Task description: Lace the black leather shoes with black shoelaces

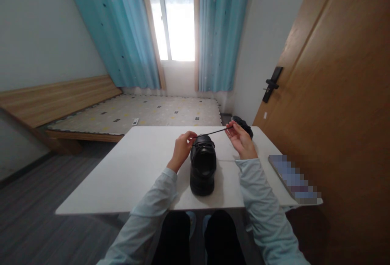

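A black shoe (pixel 203 167) stands upright on the white table (pixel 137 175), its heel towards me and its opening facing up. One black shoelace (pixel 215 131) stretches from the shoe's front up to the right. At the shoe's left side, my left hand (pixel 183 147) pinches part of the lace close to the toe end. My right hand (pixel 240 139) is raised to the right of the shoe, thumb and finger closed on the lace. Behind that hand, a second black shoe (pixel 243 126) sits partly hidden near the table's far right corner.
A flat, pixelated item (pixel 292 179) lies along the table's right edge. Beyond the table is a bed (pixel 152 108) with a small white remote-like object (pixel 135 121) on it. To the right stands a wooden door (pixel 335 94) with a black handle (pixel 272 84).
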The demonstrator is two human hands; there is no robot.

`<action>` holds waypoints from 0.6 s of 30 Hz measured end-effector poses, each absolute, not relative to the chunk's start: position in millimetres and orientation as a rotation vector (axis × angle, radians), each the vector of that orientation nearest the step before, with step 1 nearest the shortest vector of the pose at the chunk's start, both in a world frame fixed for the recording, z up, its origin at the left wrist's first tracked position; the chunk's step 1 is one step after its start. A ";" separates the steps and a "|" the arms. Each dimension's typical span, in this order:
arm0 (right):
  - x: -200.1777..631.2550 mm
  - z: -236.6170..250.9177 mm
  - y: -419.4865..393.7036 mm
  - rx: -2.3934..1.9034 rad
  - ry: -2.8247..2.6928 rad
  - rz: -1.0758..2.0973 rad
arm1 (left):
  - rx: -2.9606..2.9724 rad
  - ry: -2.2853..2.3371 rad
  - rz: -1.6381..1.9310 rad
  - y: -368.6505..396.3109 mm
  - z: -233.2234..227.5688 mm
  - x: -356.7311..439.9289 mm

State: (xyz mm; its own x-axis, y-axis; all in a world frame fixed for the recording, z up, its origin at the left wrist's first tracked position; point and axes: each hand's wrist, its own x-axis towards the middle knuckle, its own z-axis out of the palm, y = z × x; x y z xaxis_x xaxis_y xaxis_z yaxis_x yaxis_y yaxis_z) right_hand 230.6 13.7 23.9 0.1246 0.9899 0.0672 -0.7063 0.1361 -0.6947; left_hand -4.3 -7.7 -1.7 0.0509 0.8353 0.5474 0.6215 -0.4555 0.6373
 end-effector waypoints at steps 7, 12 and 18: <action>245.8 34.5 13.0 -0.437 -0.509 1.252 | 2.130 1.498 1.325 -9.9 0.4 -2.9; 250.3 37.1 11.3 -0.480 -0.563 1.104 | 2.137 1.499 1.323 -11.0 0.3 -3.4; 254.1 42.4 7.7 -0.512 -0.648 0.982 | 2.117 1.523 1.329 -9.8 0.3 -4.2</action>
State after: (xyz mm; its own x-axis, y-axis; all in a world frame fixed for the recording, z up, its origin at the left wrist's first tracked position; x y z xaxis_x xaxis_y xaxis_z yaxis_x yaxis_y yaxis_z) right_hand 254.1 7.7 42.4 0.3974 0.8784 0.2654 -0.5895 0.4660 -0.6598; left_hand -4.2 -9.8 0.3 0.0573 0.8407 0.5384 0.6478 -0.4417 0.6207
